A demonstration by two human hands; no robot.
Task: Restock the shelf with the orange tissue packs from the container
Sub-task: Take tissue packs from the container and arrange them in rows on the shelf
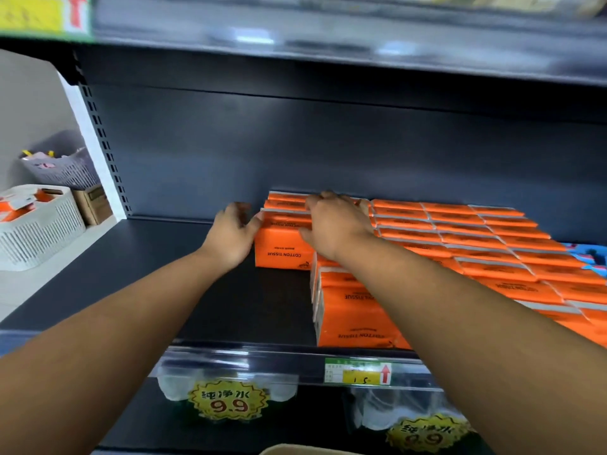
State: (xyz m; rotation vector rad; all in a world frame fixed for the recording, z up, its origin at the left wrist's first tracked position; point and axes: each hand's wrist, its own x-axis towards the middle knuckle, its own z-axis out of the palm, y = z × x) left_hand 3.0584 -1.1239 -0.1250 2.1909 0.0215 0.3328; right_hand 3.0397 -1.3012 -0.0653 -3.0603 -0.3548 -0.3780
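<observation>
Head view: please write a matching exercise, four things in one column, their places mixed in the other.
1 left hand
2 white basket
3 price tag
4 water bottles

a on the front edge of the shelf
b beyond the left end of the shelf
c against the left side of an orange pack
d under the shelf

Pairs: 1-c, 2-b, 3-a, 4-d.
</observation>
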